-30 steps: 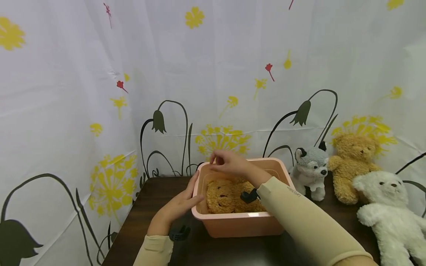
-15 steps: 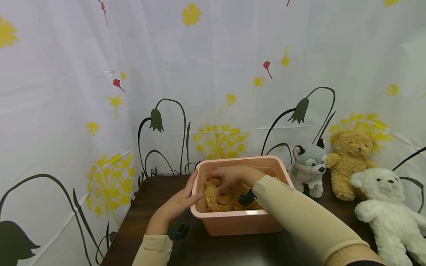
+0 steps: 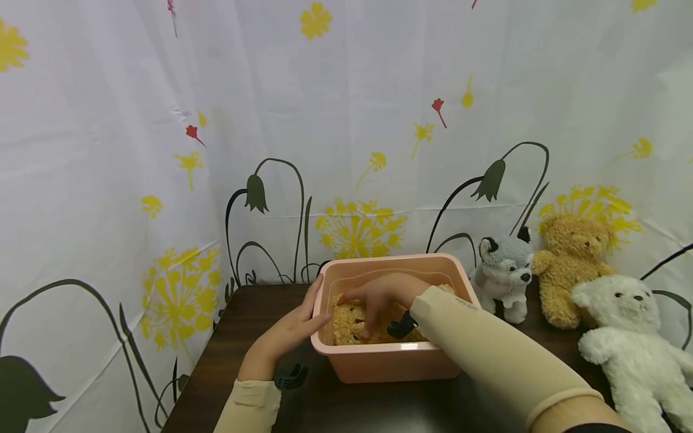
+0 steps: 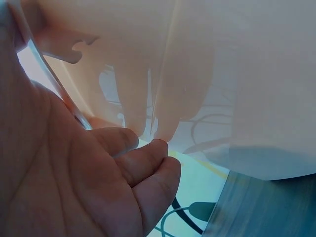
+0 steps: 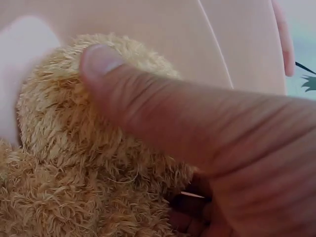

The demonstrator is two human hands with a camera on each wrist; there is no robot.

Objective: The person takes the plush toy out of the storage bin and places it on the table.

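A pink plastic tub (image 3: 395, 367) stands on the dark table, with a golden-brown teddy bear (image 3: 345, 328) lying in it, head to the left. My left hand (image 3: 292, 328) holds the tub's left end, thumb over the rim; in the left wrist view its fingers (image 4: 150, 163) lie along the outer wall. Reaching down into the tub, my right hand (image 3: 384, 294) grips the bear around the head and neck. The right wrist view has the thumb (image 5: 153, 98) across the bear's fluffy head (image 5: 89, 113), and the other fingers tucked low behind it, mostly hidden.
Right of the tub sit a grey-and-white husky plush (image 3: 506, 276) and another brown teddy bear (image 3: 574, 270). A white plush bear (image 3: 630, 355) leans in front of them. Behind the wooden table (image 3: 243, 313) hangs a flower-print curtain (image 3: 346, 120).
My right hand has come down from above the tub's far left rim onto the bear, then shifted slightly right. The left hand keeps its place on the tub.
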